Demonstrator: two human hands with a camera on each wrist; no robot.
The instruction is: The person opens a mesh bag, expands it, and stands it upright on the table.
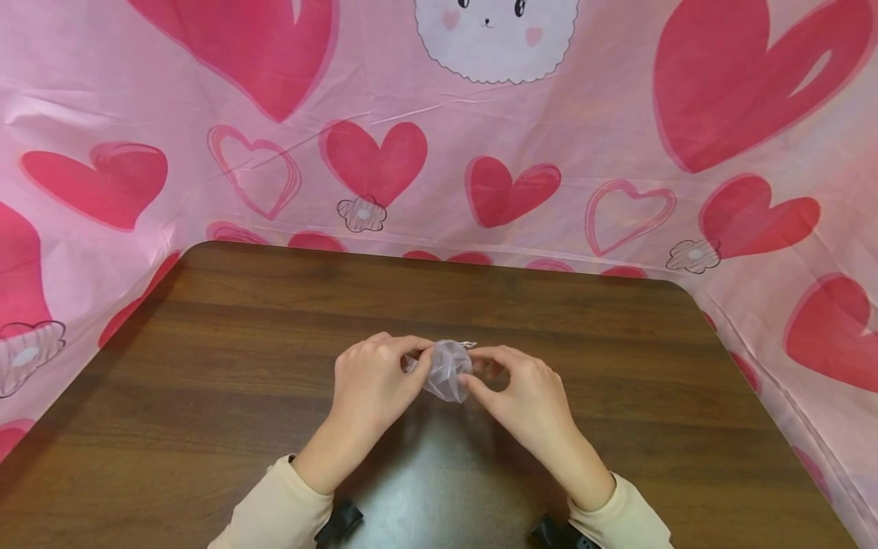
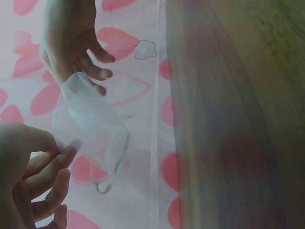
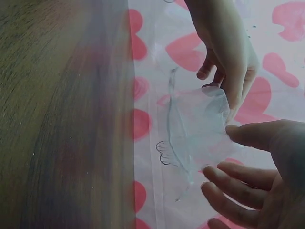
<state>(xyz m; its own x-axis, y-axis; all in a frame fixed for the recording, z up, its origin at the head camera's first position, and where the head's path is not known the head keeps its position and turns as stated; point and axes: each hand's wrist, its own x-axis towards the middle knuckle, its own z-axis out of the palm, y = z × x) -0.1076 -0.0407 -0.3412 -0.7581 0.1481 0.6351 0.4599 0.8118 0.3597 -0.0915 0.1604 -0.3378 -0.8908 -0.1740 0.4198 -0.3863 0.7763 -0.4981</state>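
A small sheer whitish drawstring pouch [image 1: 449, 371] is held between both hands above the middle of the table. My left hand [image 1: 373, 381] pinches one side of it between thumb and forefinger, as the left wrist view shows, with the other fingers loosely curled. On the opposite side, the thumb and forefinger of my right hand [image 1: 531, 398] hold the pouch's edge, bent and slightly apart; its remaining fingers are spread below. A thin pale cord [image 3: 170, 119] runs along the edge facing away from the hands. Whether anything is inside the pouch, I cannot tell.
The dark brown wooden table [image 1: 240, 412] has rounded far corners. Pink cloth [image 1: 439, 183] printed with red hearts hangs behind and at both sides. Black wrist devices [image 1: 341, 522] sit by the cream sleeves [image 1: 277, 507].
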